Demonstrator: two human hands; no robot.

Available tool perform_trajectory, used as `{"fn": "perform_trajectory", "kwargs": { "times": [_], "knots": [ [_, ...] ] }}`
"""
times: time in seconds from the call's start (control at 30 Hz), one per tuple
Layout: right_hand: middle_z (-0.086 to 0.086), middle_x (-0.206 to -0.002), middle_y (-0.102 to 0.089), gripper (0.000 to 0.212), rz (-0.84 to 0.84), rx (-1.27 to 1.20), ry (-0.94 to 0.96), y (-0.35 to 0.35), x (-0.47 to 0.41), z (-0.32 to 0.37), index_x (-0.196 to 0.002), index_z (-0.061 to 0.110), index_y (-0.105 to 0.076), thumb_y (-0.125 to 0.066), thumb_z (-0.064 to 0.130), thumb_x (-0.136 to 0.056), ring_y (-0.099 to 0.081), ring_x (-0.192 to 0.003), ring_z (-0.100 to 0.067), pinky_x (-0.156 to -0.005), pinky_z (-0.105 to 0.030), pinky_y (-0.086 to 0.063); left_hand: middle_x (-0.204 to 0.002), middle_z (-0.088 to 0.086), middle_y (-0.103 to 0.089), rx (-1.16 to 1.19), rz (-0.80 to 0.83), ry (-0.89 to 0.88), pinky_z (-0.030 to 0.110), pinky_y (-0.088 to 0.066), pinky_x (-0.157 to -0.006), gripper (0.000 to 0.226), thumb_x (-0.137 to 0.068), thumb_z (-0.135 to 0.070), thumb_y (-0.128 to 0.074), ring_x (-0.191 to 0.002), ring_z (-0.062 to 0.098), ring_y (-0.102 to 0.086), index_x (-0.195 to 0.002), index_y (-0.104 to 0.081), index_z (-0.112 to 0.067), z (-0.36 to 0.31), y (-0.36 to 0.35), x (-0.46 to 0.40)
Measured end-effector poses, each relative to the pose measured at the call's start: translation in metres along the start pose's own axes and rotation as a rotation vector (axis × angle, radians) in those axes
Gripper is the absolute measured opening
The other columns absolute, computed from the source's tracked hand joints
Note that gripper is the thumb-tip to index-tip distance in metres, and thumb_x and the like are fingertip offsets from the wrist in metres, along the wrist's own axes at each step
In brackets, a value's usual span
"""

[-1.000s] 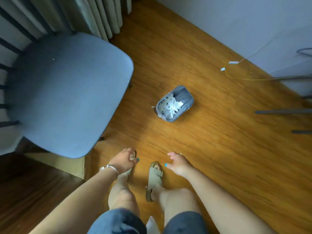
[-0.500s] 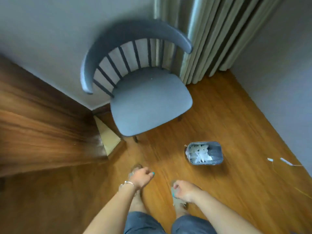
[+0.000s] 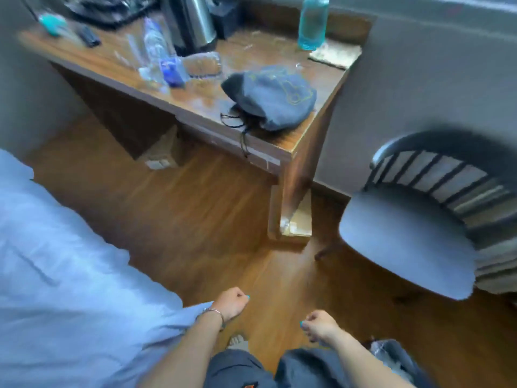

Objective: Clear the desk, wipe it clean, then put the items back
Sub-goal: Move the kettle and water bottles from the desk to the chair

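Your left hand (image 3: 231,302) and right hand (image 3: 319,325) hang low over the floor, fingers loosely curled, holding nothing. The desk (image 3: 285,152) stands ahead, well apart from them, carrying a grey bag (image 3: 272,98), bottles (image 3: 312,22), and a kettle (image 3: 193,22).

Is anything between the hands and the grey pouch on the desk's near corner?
Nothing visible. Only bare floor lies between the left hand, the right hand and the pouch; the chair stands off right.
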State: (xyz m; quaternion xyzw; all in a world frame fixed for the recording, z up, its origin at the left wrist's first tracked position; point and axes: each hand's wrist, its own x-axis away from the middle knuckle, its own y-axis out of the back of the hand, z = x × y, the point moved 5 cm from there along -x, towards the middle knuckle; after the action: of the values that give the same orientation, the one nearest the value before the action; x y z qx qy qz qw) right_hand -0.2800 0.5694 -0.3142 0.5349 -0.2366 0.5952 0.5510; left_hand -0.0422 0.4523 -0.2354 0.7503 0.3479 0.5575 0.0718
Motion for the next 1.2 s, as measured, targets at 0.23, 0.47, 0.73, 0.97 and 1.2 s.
{"fn": "perform_trajectory", "kwargs": {
  "times": [0.23, 0.47, 0.73, 0.97, 1.2],
  "knots": [
    [-0.002, -0.063, -0.054, 0.018, -0.040, 0.111, 0.191, -0.035, 0.036, 0.170, -0.071, 0.016, -0.054, -0.059, 0.019, -0.089, -0.048, -0.047, -0.012, -0.042, -0.018, -0.031, -0.076, -0.004, -0.054, 0.147, -0.126, 0.032, 0.026, -0.033, -0.067, 0.027, -0.091, -0.035, -0.054, -0.078, 0.019, -0.049, -0.067, -0.048, -0.022, 0.060, 0.078, 0.006],
    [0.000, -0.082, -0.064, 0.008, -0.224, 0.112, 0.497, -0.008, 0.091, 0.321, -0.095, 0.017, -0.064, -0.061, 0.024, -0.094, -0.062, -0.071, -0.012, -0.070, -0.025, -0.052, -0.111, 0.000, -0.059, 0.309, -0.268, -0.068, 0.024, -0.037, -0.085, 0.024, -0.092, -0.036, -0.055, -0.108, 0.020, -0.054, -0.110, -0.058, -0.019, 0.046, 0.193, -0.004],
    [-0.001, -0.098, -0.063, 0.020, -0.343, 0.048, 0.660, 0.043, 0.140, 0.446, -0.113, 0.016, -0.062, -0.058, 0.027, -0.096, -0.063, -0.088, -0.013, -0.079, -0.024, -0.055, -0.137, 0.009, -0.051, 0.470, -0.454, -0.273, 0.034, -0.038, -0.106, 0.042, -0.097, -0.031, -0.053, -0.125, 0.026, -0.048, -0.134, -0.049, -0.011, -0.028, 0.334, 0.004],
    [-0.009, -0.094, -0.067, 0.026, -0.343, 0.045, 0.781, 0.115, 0.145, 0.572, -0.115, 0.006, -0.065, -0.062, 0.020, -0.093, -0.064, -0.078, -0.017, -0.060, -0.023, -0.050, -0.128, 0.002, -0.055, 0.478, -0.545, -0.447, 0.035, -0.043, -0.102, 0.045, -0.093, -0.033, -0.057, -0.120, 0.022, -0.051, -0.133, -0.047, -0.015, -0.111, 0.461, -0.011],
    [-0.011, -0.100, -0.068, 0.029, -0.370, -0.065, 0.896, 0.207, 0.146, 0.697, -0.120, 0.004, -0.061, -0.060, 0.013, -0.093, -0.068, -0.077, -0.019, -0.080, -0.037, -0.055, -0.112, -0.001, -0.056, 0.476, -0.629, -0.459, 0.037, -0.048, -0.095, 0.056, -0.086, -0.035, -0.058, -0.109, 0.023, -0.057, -0.138, -0.041, -0.019, -0.174, 0.587, -0.048]
  ]
}}
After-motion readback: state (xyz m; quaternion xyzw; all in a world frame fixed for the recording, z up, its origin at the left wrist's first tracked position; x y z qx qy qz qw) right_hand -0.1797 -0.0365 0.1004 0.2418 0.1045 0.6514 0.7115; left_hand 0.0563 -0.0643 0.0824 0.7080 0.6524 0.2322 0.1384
